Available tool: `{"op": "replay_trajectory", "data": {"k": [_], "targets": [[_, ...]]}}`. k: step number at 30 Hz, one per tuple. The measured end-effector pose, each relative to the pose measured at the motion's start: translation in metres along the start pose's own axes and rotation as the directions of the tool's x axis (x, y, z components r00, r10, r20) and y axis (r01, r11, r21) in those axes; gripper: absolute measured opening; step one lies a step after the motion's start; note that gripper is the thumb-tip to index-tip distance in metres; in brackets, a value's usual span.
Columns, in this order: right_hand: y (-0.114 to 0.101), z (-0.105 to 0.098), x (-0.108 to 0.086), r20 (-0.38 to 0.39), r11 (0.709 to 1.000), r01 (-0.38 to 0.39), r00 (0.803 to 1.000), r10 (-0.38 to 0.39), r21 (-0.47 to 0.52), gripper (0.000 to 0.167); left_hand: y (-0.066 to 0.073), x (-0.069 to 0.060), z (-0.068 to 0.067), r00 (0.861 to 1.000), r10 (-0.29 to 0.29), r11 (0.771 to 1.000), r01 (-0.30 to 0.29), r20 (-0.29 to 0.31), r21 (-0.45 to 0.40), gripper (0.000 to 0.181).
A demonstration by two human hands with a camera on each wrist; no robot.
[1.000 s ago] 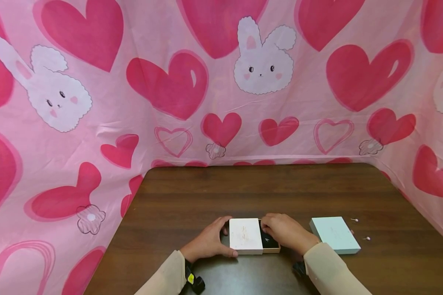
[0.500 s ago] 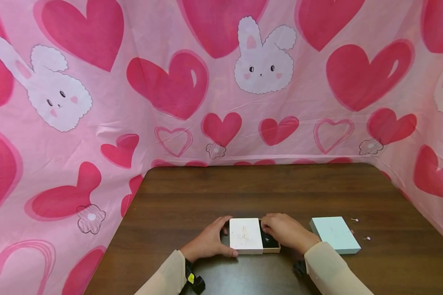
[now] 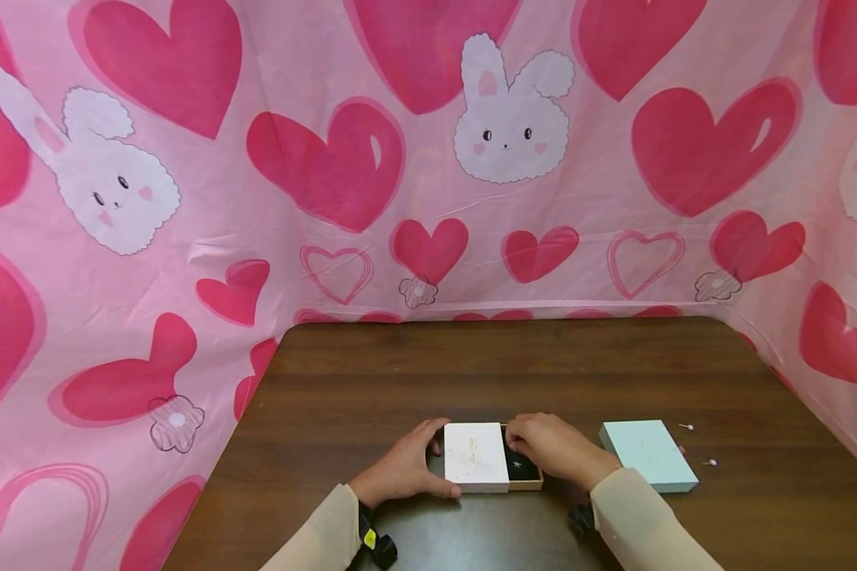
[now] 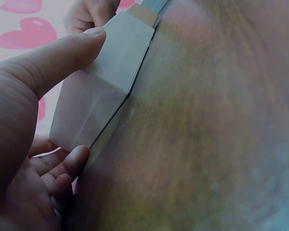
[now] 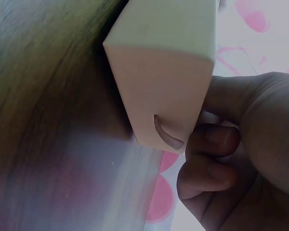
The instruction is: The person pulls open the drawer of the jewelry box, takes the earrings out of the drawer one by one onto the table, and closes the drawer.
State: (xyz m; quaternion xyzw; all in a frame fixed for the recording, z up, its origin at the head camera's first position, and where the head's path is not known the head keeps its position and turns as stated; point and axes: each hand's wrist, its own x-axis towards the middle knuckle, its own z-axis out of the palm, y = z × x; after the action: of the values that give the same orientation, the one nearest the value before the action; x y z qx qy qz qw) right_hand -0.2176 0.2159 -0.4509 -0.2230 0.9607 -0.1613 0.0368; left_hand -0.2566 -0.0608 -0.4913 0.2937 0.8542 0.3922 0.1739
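Observation:
A white slide-out jewelry box (image 3: 474, 456) with faint gold lettering lies on the table, its drawer (image 3: 525, 484) partly pulled out to the right. Black padding (image 3: 521, 468) inside carries a small star-shaped piece (image 3: 517, 465). My left hand (image 3: 407, 464) grips the box's left end, thumb along the near side and fingers at the far side; the left wrist view shows the thumb (image 4: 82, 50) on the side wall. My right hand (image 3: 553, 446) reaches over the drawer's far right part with curled fingers (image 5: 207, 175). Its thumb and index tips are hidden, so anything pinched there cannot be seen.
A pale mint box (image 3: 648, 454) lies to the right, beside my right forearm. Two small pearl-like studs (image 3: 689, 427) lie past it on the brown wooden table (image 3: 400, 373). Pink heart-and-rabbit cloth (image 3: 500, 238) hangs behind the table and along its sides.

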Motion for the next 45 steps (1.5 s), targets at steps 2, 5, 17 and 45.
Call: {"op": "replay_trajectory", "data": {"k": [2, 5, 17, 45], "targets": [[0.001, 0.0, 0.0, -0.001, 1.0, 0.009, 1.0, -0.009, 0.009, 0.006, 0.0, 0.0, 0.0, 1.0, 0.003, 1.0, -0.003, 0.0, 0.001, 0.1], [0.002, 0.0, -0.001, -0.003, 1.0, 0.021, 1.0, -0.021, 0.016, 0.004, 0.0, 0.0, 0.0, 1.0, 0.004, 1.0, -0.004, -0.001, 0.001, 0.1], [0.004, 0.0, -0.002, -0.014, 0.997, 0.052, 0.999, -0.051, 0.057, 0.011, -0.001, 0.0, 0.0, 1.0, -0.003, 1.0, 0.003, 0.004, 0.005, 0.1], [0.012, 0.003, -0.012, -0.024, 0.947, -0.008, 1.0, 0.017, 0.32, 0.005, -0.002, 0.0, 0.0, 1.0, 0.007, 1.0, -0.006, -0.002, 0.027, 0.101]]}}
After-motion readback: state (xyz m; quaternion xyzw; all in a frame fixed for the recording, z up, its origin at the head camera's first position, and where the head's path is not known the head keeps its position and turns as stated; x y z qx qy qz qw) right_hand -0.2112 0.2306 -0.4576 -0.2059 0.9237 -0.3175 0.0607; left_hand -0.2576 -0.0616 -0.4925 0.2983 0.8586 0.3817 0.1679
